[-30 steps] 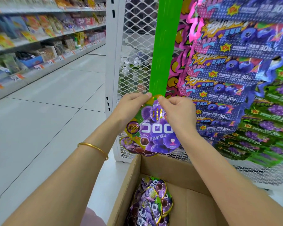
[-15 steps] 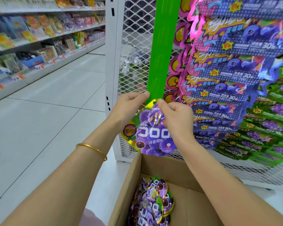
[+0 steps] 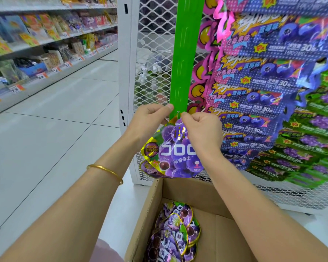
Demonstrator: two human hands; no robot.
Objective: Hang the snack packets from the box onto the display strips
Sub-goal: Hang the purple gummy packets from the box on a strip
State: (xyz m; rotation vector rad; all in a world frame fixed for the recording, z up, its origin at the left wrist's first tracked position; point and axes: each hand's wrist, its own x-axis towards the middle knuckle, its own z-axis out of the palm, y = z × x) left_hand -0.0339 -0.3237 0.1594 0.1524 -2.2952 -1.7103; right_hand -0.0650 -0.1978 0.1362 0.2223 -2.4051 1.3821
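Note:
A purple grape snack packet point(image 3: 176, 154) hangs at the bottom end of a green display strip point(image 3: 184, 59). My left hand point(image 3: 150, 118) pinches the strip's lower left edge and the packet's top. My right hand point(image 3: 201, 129) pinches the packet's top right next to a small hook. A second purple packet shows just behind the first. Below, an open cardboard box point(image 3: 151, 208) holds several more purple packets point(image 3: 176, 233).
The strip hangs on a white wire-mesh rack point(image 3: 153, 44). Strips full of blue-purple packets point(image 3: 263, 76) and green packets point(image 3: 314, 140) fill the right. Store shelves point(image 3: 45, 44) line the left beyond a tiled aisle floor point(image 3: 55, 129).
Both hands and the packet have risen slightly along the strip's lower end; the packet's top now sits at the strip's bottom hook.

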